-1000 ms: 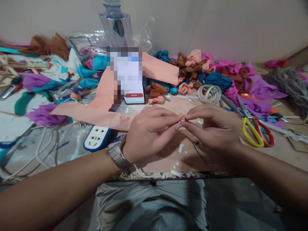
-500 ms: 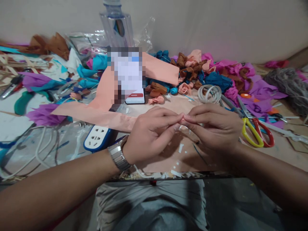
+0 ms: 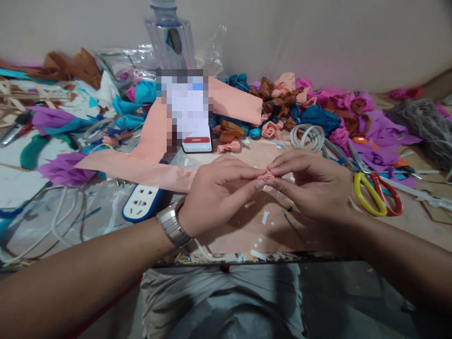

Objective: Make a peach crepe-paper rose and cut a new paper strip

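Observation:
Between my two hands, above the front of the table, is a small gathered piece of peach crepe paper (image 3: 267, 175). My left hand (image 3: 219, 190), with a metal watch on the wrist, pinches it between thumb and fingers from the left. From the other side, the thumb and fingertips of my right hand (image 3: 312, 181) close on the same piece. A long peach paper strip (image 3: 155, 173) runs in from the left and passes out of sight behind my left hand; whether it joins the pinched piece is hidden.
A phone (image 3: 197, 145) leans before a clear bottle (image 3: 171, 47). Rolled crepe paper flowers (image 3: 271, 129) are heaped behind my hands. Tape rolls (image 3: 307, 138) and scissors (image 3: 370, 194) lie to the right. At left are a power strip (image 3: 142, 202) and a white cable (image 3: 58, 221).
My fingertips have parted slightly, and more of the peach paper shows between them. The right fingers have lifted a little. Things on the table have stayed put.

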A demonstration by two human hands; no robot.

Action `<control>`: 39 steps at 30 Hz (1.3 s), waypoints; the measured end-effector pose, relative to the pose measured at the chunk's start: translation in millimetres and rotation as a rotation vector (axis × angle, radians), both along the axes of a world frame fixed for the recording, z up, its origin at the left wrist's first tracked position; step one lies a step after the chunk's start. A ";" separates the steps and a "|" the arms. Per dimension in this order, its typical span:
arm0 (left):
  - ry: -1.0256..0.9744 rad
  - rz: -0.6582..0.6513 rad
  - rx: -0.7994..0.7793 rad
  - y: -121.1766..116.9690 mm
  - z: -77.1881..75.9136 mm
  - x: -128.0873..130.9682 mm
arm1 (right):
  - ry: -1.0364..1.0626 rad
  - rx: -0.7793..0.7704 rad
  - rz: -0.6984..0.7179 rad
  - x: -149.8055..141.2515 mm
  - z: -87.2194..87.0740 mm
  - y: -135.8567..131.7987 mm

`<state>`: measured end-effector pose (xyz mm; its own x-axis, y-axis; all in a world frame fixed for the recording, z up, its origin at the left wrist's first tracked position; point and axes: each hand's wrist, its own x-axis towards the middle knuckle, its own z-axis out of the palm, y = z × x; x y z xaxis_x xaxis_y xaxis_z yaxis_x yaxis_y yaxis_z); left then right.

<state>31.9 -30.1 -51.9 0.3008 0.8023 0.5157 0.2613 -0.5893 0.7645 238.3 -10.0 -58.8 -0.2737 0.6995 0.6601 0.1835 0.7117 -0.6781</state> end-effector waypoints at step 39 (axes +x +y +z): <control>0.238 -0.071 0.099 -5.7 4.3 -0.1 | -0.057 -0.007 -0.125 0.4 1.0 -1.3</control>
<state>31.8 -35.8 -47.6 0.4763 0.7240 0.4990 0.3821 -0.6815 0.6241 238.7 -11.3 -57.8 -0.2211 0.7350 0.6410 0.3091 0.6762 -0.6688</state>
